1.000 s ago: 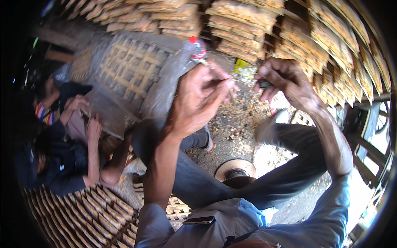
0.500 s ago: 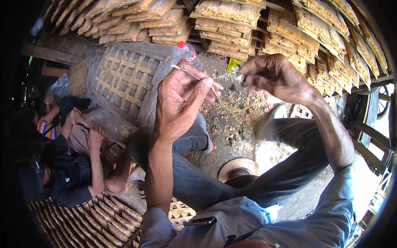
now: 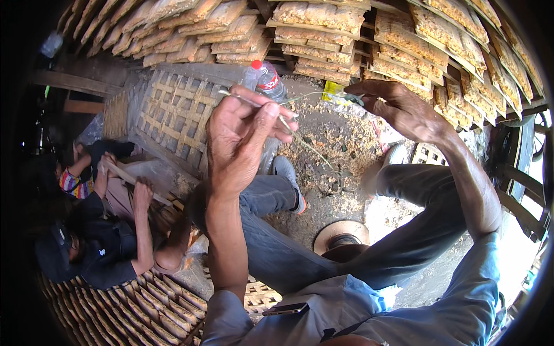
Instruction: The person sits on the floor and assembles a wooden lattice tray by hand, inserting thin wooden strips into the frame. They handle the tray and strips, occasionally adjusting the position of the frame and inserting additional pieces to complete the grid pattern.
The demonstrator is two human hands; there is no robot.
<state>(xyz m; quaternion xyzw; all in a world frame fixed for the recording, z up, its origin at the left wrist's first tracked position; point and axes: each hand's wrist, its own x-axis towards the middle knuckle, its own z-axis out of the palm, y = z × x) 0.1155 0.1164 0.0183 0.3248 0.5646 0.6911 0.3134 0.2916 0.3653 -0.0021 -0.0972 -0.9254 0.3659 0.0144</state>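
A thin pale strip (image 3: 300,138) was held raised above the lap, between both hands. The left hand (image 3: 245,135) was seen palm toward the camera, its thumb and fingers pressed together on the strip's upper part near the fingertips. The right hand (image 3: 404,109) was held out to the right; its fingers were curled around a small dark tool (image 3: 355,99), though the exact grip could not be told.

Risks, judged from this moment:
- The strip was so slender that it was judged likely to snap or kink if the pinch was tightened or the two hands were drawn apart unevenly.
- A loose pinch was judged able to let the strip fall among the wood shavings (image 3: 340,144) on the floor, where it would be hard to find.
- The tool's end lay close to the left fingertips; a slip was judged a hazard to them.

Orientation: the long axis was seen running diagonally, from upper left at the left fingers down to lower right, with the free tail pointing toward the floor near the grey shoe (image 3: 287,173). A plastic bottle (image 3: 266,81) stood just behind the left hand.
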